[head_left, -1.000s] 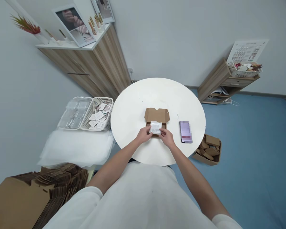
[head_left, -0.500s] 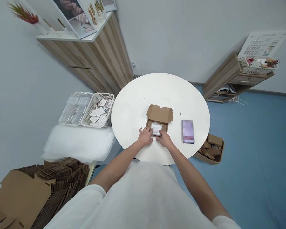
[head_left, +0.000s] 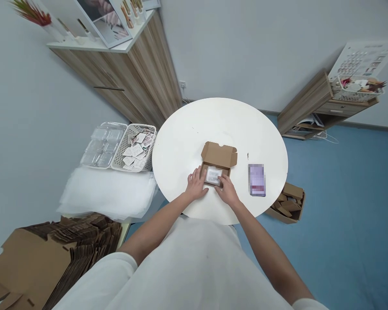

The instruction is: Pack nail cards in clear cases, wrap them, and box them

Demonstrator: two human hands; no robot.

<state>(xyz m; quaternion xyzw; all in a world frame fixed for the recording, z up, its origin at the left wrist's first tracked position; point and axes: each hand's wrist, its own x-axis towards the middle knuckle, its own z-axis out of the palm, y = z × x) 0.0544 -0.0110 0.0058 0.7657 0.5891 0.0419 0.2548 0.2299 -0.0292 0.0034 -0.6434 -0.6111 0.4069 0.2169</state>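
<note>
A small brown cardboard box [head_left: 219,156] stands open on the round white table [head_left: 220,125], its lid tilted back. Inside it lies a white wrapped packet [head_left: 213,175]. My left hand [head_left: 196,185] rests against the box's left near corner, fingers spread and pressing the box edge. My right hand [head_left: 227,191] touches the box's near right edge, fingers partly curled at the packet's corner. Neither hand lifts anything.
A purple phone [head_left: 257,179] lies right of the box. Left of the table stand a white basket of packets [head_left: 135,147] and a clear tray [head_left: 102,143]. Flat cardboard blanks [head_left: 51,254] pile at lower left. A carton of folded boxes [head_left: 289,202] sits on the blue floor.
A second ago both hands held the packet above the box. It now lies inside, and the hands have come down onto the box's near edge.
</note>
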